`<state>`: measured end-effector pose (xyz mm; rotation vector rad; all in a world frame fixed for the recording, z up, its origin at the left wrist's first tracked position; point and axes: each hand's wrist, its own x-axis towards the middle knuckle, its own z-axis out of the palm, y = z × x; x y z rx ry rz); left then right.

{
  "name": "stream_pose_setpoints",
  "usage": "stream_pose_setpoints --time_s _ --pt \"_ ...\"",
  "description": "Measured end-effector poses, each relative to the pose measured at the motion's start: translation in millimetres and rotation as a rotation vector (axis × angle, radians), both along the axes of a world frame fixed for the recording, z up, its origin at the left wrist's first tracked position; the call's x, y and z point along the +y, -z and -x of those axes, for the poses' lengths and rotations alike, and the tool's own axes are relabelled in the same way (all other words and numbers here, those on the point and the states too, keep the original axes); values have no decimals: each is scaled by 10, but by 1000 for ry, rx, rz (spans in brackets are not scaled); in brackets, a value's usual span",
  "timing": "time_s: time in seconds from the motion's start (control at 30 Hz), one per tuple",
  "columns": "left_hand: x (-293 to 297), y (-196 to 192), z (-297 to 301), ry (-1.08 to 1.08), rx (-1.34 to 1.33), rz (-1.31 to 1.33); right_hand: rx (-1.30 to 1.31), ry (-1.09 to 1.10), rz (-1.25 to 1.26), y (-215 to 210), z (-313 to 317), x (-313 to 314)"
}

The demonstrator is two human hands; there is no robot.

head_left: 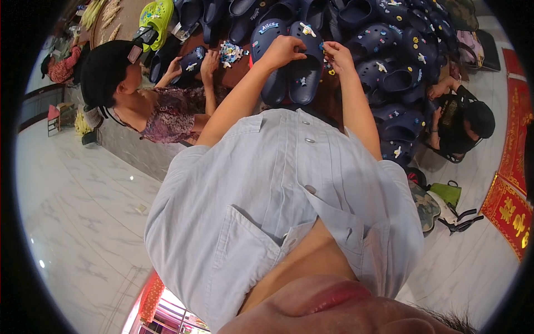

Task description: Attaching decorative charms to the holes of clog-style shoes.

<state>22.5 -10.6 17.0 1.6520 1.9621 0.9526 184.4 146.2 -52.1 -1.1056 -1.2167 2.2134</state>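
A pair of navy clogs lies side by side before me. The left clog point(273, 89) carries a name-shaped charm, and the right clog point(305, 69) has a white figure charm. My left hand point(285, 52) is over the pair, its fingers curled and thumb close to the fingertips; whatever they hold is hidden. Beside the right clog's outer edge, my right hand point(338, 57) has thumb and fingertips pinched together. Anything in that pinch is too small to make out. A small heap of colourful charms point(231, 54) sits on the brown table, left of the pair.
Many navy clogs point(401, 80) with charms are piled at the right and far side. A lime-green clog point(156, 23) lies far left. One co-worker point(167, 114) handles a navy clog at my left; another person point(464, 122) sits at the right. A green bag point(446, 193) is at lower right.
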Motion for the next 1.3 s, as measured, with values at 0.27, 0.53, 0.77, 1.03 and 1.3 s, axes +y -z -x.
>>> stream_pose_setpoints --time_s 0.27,0.53,0.77,1.03,1.3 --pt "-4 34 19 7 -24 -23 -101 34 -112 -62 104 -38" --pt "7 38 20 20 -28 -36 -166 -34 -350 45 156 18" --pt "-2 6 25 24 -7 30 -326 -71 -520 88 182 16" --pt "8 31 24 22 -35 -23 -334 -159 -414 107 240 167" --pt "20 0 12 32 -28 33 -349 -209 -201 36 241 224"
